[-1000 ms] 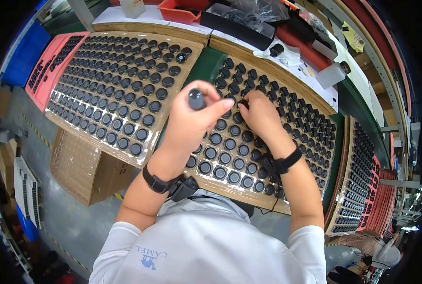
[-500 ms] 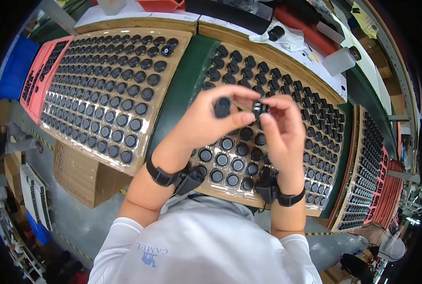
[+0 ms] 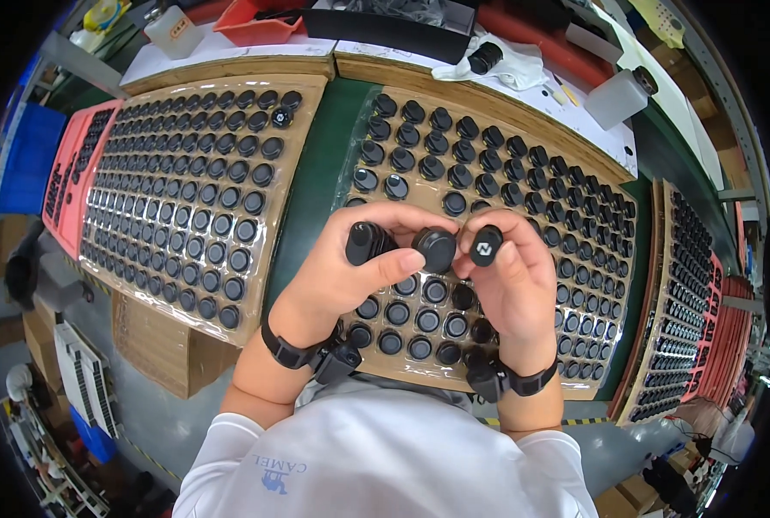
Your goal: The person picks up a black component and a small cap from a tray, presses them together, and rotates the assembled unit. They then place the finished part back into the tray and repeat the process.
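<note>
Right now both hands are raised just above the middle tray [image 3: 376, 129], each one busy with small black round caps. The left hand [image 3: 350, 276] has its grip closed on two of them: one black cap [image 3: 437, 249] pinched between thumb and forefinger at its rim, and a second cap [image 3: 361, 242] tucked further back under the curled fingers. The right hand [image 3: 514, 285] is closed on a third cap [image 3: 487, 245], held at its sides with the printed top turned up toward the camera. The two front caps sit just beside each other, nearly touching.

These caps look like hard moulded plastic: light, stiff, and smooth enough to slip if squeezed only on the flat faces. Holding them across the rim, as both hands do, seems the surest place, since the edge gives the fingertips something to bite on. They are unlikely to break if dropped, but would probably roll away.

Below the hands the tray carries rows of the same caps seated in holes, with several holes empty near the wrists. A second, fuller tray [image 3: 100, 250] lies to the left on the green desk [image 3: 307, 198], and another tray [image 3: 661, 285] stands to the right. A white bottle [image 3: 618, 95] stands further back.
</note>
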`<action>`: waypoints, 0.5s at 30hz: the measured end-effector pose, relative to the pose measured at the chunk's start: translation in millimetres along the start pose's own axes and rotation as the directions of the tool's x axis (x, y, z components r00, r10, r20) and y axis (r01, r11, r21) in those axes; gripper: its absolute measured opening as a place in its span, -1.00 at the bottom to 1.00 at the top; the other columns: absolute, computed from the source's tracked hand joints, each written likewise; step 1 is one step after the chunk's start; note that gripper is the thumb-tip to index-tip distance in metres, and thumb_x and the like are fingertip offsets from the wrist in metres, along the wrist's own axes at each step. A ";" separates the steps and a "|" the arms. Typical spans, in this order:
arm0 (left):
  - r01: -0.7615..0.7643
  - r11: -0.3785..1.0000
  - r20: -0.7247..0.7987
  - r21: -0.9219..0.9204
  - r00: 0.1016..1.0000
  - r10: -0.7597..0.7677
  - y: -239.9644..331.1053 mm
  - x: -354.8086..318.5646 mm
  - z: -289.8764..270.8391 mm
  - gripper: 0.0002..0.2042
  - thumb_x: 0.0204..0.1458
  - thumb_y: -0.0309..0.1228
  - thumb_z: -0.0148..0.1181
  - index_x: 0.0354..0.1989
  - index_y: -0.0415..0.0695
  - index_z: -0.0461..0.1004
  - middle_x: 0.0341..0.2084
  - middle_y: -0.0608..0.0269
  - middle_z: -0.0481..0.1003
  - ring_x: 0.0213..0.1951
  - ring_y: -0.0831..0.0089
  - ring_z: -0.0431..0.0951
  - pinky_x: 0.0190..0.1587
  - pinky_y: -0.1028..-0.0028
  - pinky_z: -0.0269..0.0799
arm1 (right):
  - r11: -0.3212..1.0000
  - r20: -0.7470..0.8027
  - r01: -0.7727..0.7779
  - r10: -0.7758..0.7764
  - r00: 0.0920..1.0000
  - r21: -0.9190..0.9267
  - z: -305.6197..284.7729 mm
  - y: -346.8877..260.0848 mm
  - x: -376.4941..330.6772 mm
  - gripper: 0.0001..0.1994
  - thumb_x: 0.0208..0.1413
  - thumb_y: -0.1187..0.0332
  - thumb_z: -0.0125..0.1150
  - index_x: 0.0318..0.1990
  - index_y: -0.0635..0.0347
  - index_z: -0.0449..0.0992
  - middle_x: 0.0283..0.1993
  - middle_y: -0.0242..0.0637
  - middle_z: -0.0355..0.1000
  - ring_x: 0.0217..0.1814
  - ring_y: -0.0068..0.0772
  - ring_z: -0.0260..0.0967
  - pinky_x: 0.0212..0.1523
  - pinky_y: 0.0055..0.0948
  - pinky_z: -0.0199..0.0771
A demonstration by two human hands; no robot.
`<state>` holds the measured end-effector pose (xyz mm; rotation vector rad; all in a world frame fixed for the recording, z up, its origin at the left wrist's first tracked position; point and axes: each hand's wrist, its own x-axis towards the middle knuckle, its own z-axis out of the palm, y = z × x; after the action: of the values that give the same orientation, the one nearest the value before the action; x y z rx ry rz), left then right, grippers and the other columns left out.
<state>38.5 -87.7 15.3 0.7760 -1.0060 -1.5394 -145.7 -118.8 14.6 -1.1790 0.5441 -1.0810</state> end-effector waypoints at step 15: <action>-0.277 0.855 -0.017 0.439 0.949 0.316 -5.9 -1.5 5.6 -0.65 -0.21 -0.51 0.34 -0.18 -0.26 0.47 -0.38 0.23 0.48 -0.52 0.61 0.36 -0.37 0.60 0.31 | 0.932 -0.077 0.186 -0.220 0.973 -0.311 -3.0 2.6 -5.4 -0.64 0.16 0.17 0.02 -0.10 0.33 0.32 -0.33 -0.30 0.29 -0.35 -0.49 0.21 -0.30 -0.55 0.23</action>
<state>31.3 -84.9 12.3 0.9343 -1.3559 -1.0148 -149.4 -115.4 10.2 -1.4739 0.7042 -1.2774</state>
